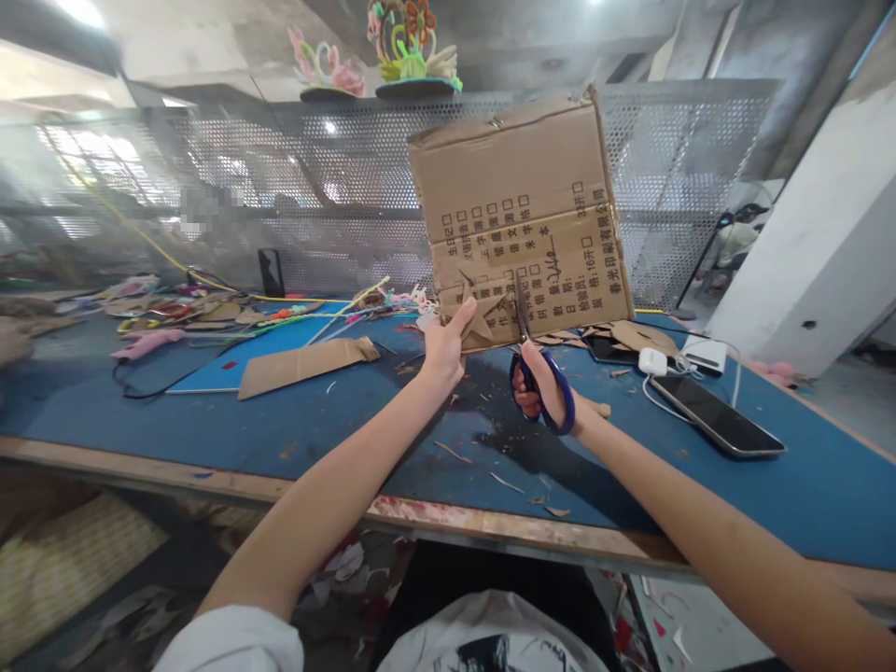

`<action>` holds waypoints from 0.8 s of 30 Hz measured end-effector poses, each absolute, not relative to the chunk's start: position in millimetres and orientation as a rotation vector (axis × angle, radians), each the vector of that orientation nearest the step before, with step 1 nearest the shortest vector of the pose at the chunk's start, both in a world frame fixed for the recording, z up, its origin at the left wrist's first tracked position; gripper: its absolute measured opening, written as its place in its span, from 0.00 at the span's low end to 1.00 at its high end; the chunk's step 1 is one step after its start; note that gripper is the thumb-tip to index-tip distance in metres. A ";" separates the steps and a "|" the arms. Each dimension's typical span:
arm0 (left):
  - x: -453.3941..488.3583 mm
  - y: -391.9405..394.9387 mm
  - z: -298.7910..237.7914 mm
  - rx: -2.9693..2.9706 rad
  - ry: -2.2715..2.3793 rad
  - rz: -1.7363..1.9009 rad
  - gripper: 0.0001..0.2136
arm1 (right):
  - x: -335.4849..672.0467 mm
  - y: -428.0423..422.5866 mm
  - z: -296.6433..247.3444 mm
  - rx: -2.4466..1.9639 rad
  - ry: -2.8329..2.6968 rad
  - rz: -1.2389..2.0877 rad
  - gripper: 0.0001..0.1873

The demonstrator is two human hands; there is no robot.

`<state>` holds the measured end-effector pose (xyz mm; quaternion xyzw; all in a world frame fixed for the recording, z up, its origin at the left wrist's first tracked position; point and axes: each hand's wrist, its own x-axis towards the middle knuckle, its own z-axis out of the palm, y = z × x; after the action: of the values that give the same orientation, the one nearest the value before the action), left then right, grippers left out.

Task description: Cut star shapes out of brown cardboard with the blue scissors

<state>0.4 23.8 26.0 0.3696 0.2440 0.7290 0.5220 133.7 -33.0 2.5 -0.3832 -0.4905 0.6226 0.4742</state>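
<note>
My left hand (443, 351) grips the lower left corner of a brown cardboard sheet (514, 173), held upright above the table. A star-shaped cardboard piece (480, 315) lies against the sheet's face, with my left thumb pressed on it. Dark printed characters and small boxes cover the lower part of the sheet. In my right hand (542, 387) are scissors with blue handles (566, 397), fingers through the loops. Their blades reach up onto the sheet's bottom edge, just right of the star. Whether the blades are fully closed is hard to make out.
A cardboard strip (304, 367) and a pink glue gun (148, 344) lie on the blue table (392, 448) at left. A phone (721, 415) and white charger (652, 361) with cables lie at right. Behind stands a perforated metal panel (350, 177) with pipe-cleaner decorations (413, 56) on top.
</note>
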 end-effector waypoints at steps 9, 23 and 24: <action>0.1 26.0 26.6 0.860 0.551 1.767 0.15 | 140.3 -22.1 -3.9 -0.946 -1.088 1.812 0.33; -1.6 27.0 27.7 0.862 0.551 1.770 0.16 | 138.0 -19.0 -6.9 -0.930 -1.061 1.829 0.34; -1.8 27.3 27.7 0.866 0.553 1.770 0.16 | 137.6 -18.5 -7.6 -0.934 -1.070 1.824 0.35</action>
<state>-1.8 27.3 27.7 0.3614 0.2308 0.7384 0.5205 137.6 -18.5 -7.6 -0.3697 -0.4236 0.7221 0.4031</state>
